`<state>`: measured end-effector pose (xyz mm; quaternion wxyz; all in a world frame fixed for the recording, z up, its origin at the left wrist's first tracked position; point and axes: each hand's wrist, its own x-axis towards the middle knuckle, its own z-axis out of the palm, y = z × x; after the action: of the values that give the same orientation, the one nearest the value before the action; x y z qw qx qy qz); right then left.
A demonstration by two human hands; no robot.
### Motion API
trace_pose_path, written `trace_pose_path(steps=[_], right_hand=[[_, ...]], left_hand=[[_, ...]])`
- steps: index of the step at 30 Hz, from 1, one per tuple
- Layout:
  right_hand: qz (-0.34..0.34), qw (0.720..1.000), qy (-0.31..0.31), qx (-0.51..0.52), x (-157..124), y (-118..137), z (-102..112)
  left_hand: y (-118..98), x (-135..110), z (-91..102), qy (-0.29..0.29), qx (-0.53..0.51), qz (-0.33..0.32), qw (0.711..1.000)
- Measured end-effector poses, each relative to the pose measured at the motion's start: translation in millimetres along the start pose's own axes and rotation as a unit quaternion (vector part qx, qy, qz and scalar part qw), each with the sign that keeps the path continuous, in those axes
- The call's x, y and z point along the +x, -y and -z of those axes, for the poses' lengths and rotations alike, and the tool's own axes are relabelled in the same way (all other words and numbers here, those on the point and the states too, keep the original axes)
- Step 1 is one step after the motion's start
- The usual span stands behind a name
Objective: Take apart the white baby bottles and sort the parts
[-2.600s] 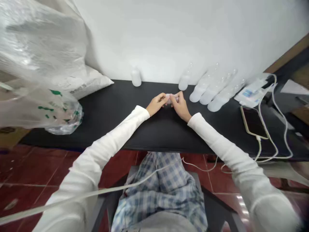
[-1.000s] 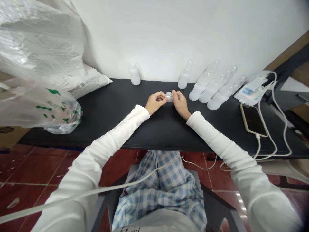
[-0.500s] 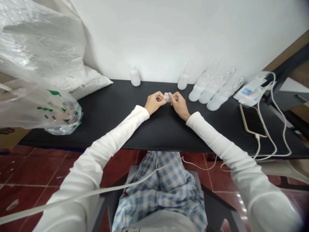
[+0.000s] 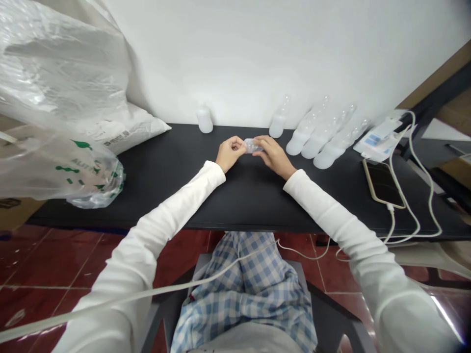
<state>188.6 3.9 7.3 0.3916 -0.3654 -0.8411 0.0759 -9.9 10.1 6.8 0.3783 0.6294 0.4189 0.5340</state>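
Head view: our left hand (image 4: 230, 153) and right hand (image 4: 274, 158) were curled nearly shut, pinching a small clear bottle (image 4: 253, 145) between them.

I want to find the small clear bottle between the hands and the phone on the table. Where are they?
Small clear bottle (image 4: 253, 145): head view, middle of its body.
Phone (image 4: 382, 184): head view, middle of its dark screen.

Small clear plastic bottle (image 4: 253, 145), see-through, lying on its side, held roughly level over the black table (image 4: 165, 191), one end against the left hand (image 4: 230, 153), the other gripped in the fingers of the right hand (image 4: 274, 158).
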Motion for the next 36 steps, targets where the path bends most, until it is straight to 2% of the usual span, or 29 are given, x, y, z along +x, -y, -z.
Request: trace_pose_path(steps=[2,6,11,15,18,22,24,28,30,32,36], right_hand=[[0.042,0.998,0.038,-0.036,-1,-4,6],[0.063,0.992,0.089,-0.07,-2,-3,12],[0.104,0.98,0.153,-0.069,2,6,7],[0.143,0.968,0.191,-0.074,2,9,4],[0.157,0.967,0.17,-0.105,-2,9,3],[0.134,0.978,0.091,-0.133,-5,8,-3],[0.089,0.987,0.043,-0.13,-5,7,-6],[-0.061,0.989,-0.027,-0.129,-5,0,-8],[-0.104,0.986,-0.032,-0.129,-5,-4,-8],[-0.112,0.985,-0.024,-0.132,-4,-7,-7],[-0.055,0.987,0.004,-0.154,-4,0,-7]], left_hand=[[1,2,0.6,0.012,-0.032,0.016,0.999],[-2,3,0.6,0.036,-0.063,0.047,0.996],[-5,2,0.2,0.022,-0.058,0.078,0.995],[-3,3,3.6,0.063,-0.072,0.13,0.987],[1,4,6.6,0.076,-0.084,0.129,0.985],[6,4,6.3,0.057,-0.123,0.113,0.984],[6,3,4.7,0.059,-0.13,0.105,0.984],[4,-1,1.0,0.08,-0.118,0.072,0.987],[4,-2,-0.7,0.091,-0.105,0.068,0.988],[5,-2,-2.0,0.09,-0.092,0.071,0.989],[8,0,-2.5,0.03,-0.094,0.1,0.99]])
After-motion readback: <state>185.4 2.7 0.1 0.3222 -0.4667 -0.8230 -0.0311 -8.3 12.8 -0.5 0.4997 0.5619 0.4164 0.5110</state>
